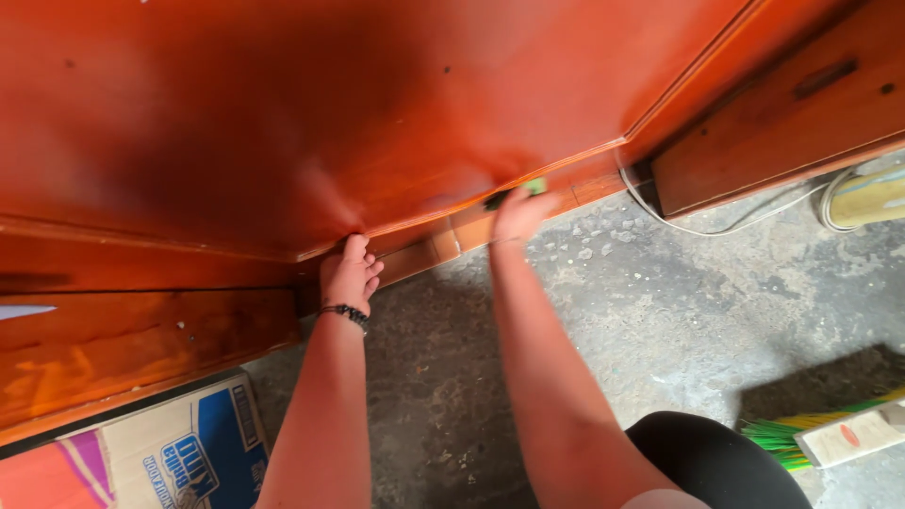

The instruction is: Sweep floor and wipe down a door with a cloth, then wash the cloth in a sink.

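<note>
Green sponge (534, 186), small and soft-edged, is pressed by the right hand (518, 213), fingers closed over it, against the lower edge of the glossy reddish wooden panel (311, 113), right of frame centre. Nearest, at lower left, a printed cardboard box (179, 452) is seen, contents hidden. The left hand (350, 274), fingers curled, grips the panel's bottom edge above the rough concrete floor (641, 311)

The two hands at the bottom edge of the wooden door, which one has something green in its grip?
The right hand, farther along the door's bottom edge, holds a small green thing. The left hand, wearing a dark beaded bracelet, grips bare wood.
</note>
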